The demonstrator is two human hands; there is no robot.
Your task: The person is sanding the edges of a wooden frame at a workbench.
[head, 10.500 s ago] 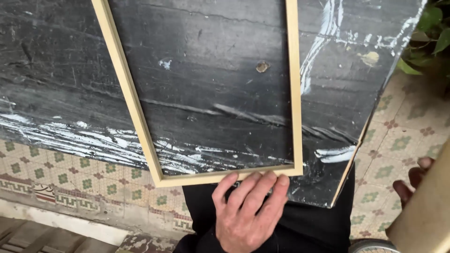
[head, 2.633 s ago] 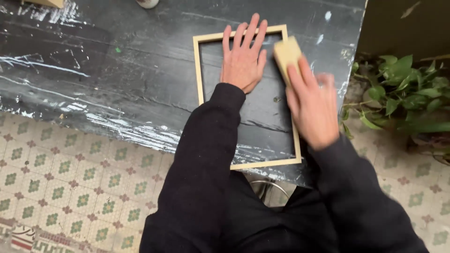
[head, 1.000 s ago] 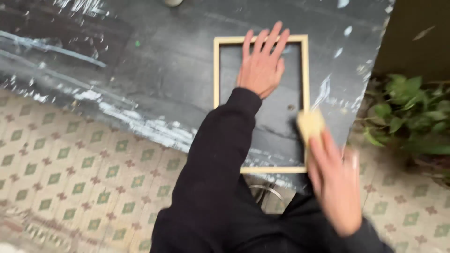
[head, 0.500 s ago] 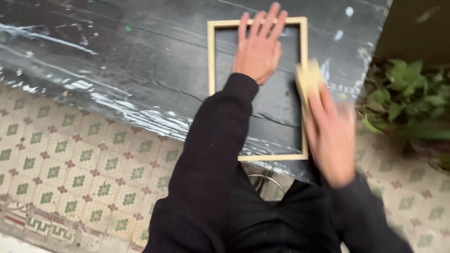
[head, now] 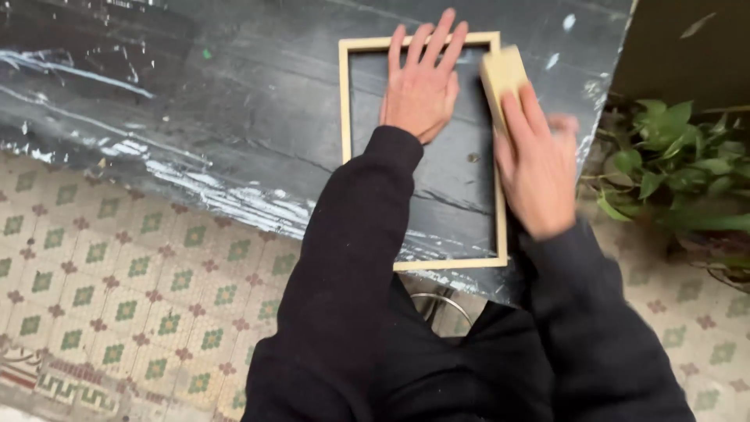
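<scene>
1. My right hand (head: 539,168), right of centre in the frame, is smeared by motion blur; its fingers lie clasped over a pale yellow rectangular sanding block (head: 502,72), and only the block's upper end shows beyond my fingertips.
2. The block sits on the right rail of a light rectangular wooden frame (head: 342,117), near its upper right corner. My hand covers that rail's middle stretch.
3. My left hand (head: 422,86) is spread flat and released, palm down inside the frame's opening, fingertips reaching over the top rail. It grips nothing.
4. My black sleeves hide part of the bottom rail and the bench's near edge below it.
5. The frame lies flat on a dark bench top streaked with white paint (head: 195,101), upper centre of the frame. The bench runs out of view at the top and left.
6. The frame's bottom rail lies close to the bench's near edge; its right rail is near the bench's right edge. Open bench surface spreads toward the upper left.
7. A green leafy plant (head: 672,168) stands at the right; patterned floor tiles (head: 117,289) fill the lower left.
</scene>
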